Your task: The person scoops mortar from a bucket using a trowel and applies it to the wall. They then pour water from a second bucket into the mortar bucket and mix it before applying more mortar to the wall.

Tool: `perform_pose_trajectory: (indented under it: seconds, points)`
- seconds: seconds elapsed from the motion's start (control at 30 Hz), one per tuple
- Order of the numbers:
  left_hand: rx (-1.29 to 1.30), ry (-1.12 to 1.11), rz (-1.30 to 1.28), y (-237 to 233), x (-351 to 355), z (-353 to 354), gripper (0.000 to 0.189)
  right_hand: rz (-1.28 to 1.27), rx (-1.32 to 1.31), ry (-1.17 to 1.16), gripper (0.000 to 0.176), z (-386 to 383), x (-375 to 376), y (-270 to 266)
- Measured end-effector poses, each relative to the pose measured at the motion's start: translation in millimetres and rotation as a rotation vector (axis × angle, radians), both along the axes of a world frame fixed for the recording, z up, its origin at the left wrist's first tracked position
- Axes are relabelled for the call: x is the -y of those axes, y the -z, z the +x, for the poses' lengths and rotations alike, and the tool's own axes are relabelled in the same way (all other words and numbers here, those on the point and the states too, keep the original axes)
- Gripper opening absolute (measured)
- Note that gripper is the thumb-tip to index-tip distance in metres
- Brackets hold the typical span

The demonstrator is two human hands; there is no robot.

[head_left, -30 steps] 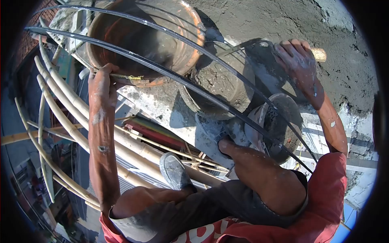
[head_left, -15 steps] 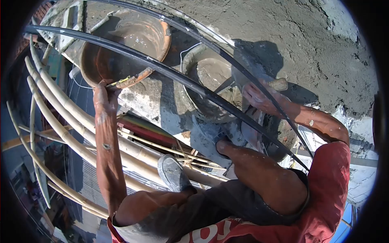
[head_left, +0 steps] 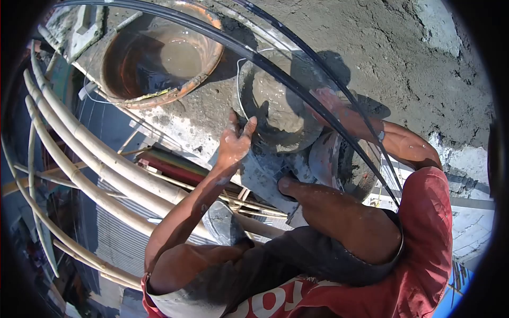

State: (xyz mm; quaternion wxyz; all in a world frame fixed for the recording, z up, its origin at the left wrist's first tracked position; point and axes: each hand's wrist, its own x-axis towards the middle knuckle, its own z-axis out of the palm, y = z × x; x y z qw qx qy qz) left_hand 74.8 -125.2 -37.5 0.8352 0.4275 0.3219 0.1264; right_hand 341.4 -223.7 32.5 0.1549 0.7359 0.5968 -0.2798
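Observation:
A grey bucket [head_left: 275, 108] of wet mortar stands on a concrete ledge [head_left: 180, 127]. My left hand [head_left: 236, 140] reaches up to the bucket's near left wall with its fingers spread, touching just below the rim. My right hand [head_left: 328, 103] is over the bucket's right rim, in shadow behind two black cables [head_left: 254, 53]. Its fingers are curled around a trowel handle, and the blade is hidden. A round pan [head_left: 347, 164] with mortar leans just right of the bucket.
An orange basin [head_left: 159, 58] of muddy water sits at the upper left of the ledge. Fresh grey plaster [head_left: 424, 58] covers the wall on the right. Bamboo scaffold poles [head_left: 79, 143] run down the left over a long drop. My sandalled foot [head_left: 222, 222] rests on them.
My left hand let go of the orange basin's rim and moved right to the mortar bucket. My right hand came down from the wall to the bucket's right rim.

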Motion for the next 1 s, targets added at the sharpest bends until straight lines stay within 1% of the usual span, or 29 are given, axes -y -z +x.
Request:
perform_pose_trajectory:
  seconds: [0.07,0.17,0.2,0.23,0.27,0.3,0.33,0.37,0.4,0.43,0.5,0.53,0.57,0.6,0.63,0.67,0.7,0.73,0.77,0.8,0.83,0.87,0.9,0.93,0.97,1.0]
  points:
    - [-0.182,0.017,0.085,2.0,-0.8,1.2,0.072,-0.109,0.126,-0.023,0.021,-11.1,-0.1,-13.8]
    - [-0.171,0.005,0.064,10.1,2.7,1.2,0.069,-0.113,0.137,0.000,0.023,-36.9,-9.9,-36.2]
    - [-0.164,-0.018,0.076,-0.9,1.8,0.1,0.072,-0.142,-0.054,0.361,0.022,-51.9,-10.1,-41.2]
    - [-0.167,-0.007,0.085,0.2,-1.3,-0.3,0.072,-0.167,-0.256,0.727,0.022,-60.2,-8.9,-41.8]
    - [-0.163,0.014,0.091,2.1,-7.3,-0.7,0.074,-0.300,-0.504,0.751,0.027,-43.0,-7.4,-34.3]
    - [-0.168,0.041,0.084,2.2,-7.6,-5.3,0.077,-0.304,-0.515,0.763,0.027,-37.3,-6.8,-40.5]
    - [-0.173,0.047,0.089,2.3,-10.7,-7.7,0.077,-0.320,-0.411,0.684,0.028,-29.3,-10.2,-50.1]
    - [-0.101,0.074,0.024,-2.3,-17.6,-8.4,0.080,-0.329,-0.305,0.600,0.029,-19.5,-12.4,-56.2]
    - [-0.033,0.104,-0.046,-7.9,-22.1,-11.0,0.082,-0.125,-0.208,0.505,0.029,-5.4,1.2,-50.2]
    - [-0.039,0.114,-0.042,-17.9,-27.2,-12.0,0.082,-0.121,-0.215,0.514,0.029,-11.9,-1.8,-53.3]
    - [-0.152,0.158,-0.069,-35.8,-39.3,-8.0,0.084,0.038,0.366,0.075,0.028,-25.0,-16.6,-65.9]
    - [-0.184,0.182,-0.050,-34.0,-44.8,-6.2,0.081,0.348,0.126,0.094,0.026,19.8,15.6,13.8]
    - [-0.221,0.208,-0.045,-28.4,-50.1,-2.3,0.081,0.358,0.124,0.103,0.026,0.5,8.3,11.7]
    - [-0.225,0.216,-0.034,-31.3,-56.1,2.2,0.081,0.207,0.474,-0.301,0.028,-38.4,-4.9,4.0]
    - [-0.256,0.244,-0.086,-36.5,-61.8,7.6,0.083,0.031,0.815,-0.703,0.029,-63.0,-8.1,-1.7]
    - [-0.288,0.272,-0.134,-39.5,-68.2,13.8,0.085,0.037,0.817,-0.687,0.029,-66.0,2.0,6.3]
    - [-0.379,0.286,-0.080,-37.0,-71.9,20.7,0.088,0.078,0.837,-0.770,0.031,-65.9,12.7,21.0]
    - [-0.212,0.271,-0.150,-34.2,-76.6,19.2,0.089,0.114,0.846,-0.863,0.032,-64.6,26.8,33.1]
    - [-0.052,0.254,-0.228,-36.9,-81.4,15.3,0.091,0.113,0.822,-0.862,0.032,-67.6,32.1,12.4]
    - [-0.166,0.398,-0.263,-28.7,-90.7,31.4,0.090,0.096,0.626,-0.743,0.034,-65.9,27.8,-29.0]
    - [-0.263,0.334,-0.249,-23.8,-89.0,34.0,0.085,0.077,0.436,-0.628,0.035,-59.0,21.8,-56.6]
    - [-0.325,0.357,-0.100,-20.2,-90.5,37.4,0.084,0.072,0.412,-0.637,0.035,-52.1,20.1,-65.8]
    - [-0.388,0.387,0.045,-11.2,-91.2,43.3,0.082,0.139,0.386,-0.583,0.032,-45.9,19.8,-73.7]
    - [-0.385,0.549,0.030,22.2,-96.2,45.3,0.070,0.203,0.367,-0.531,0.028,-38.2,18.7,-80.0]
    - [0.072,0.603,0.274,30.7,-103.7,28.2,0.049,0.188,0.346,-0.538,0.028,-28.3,17.9,-65.9]
    - [0.177,0.577,0.118,72.3,-100.3,17.6,0.035,0.236,0.388,-0.524,0.028,-19.0,19.2,-36.3]
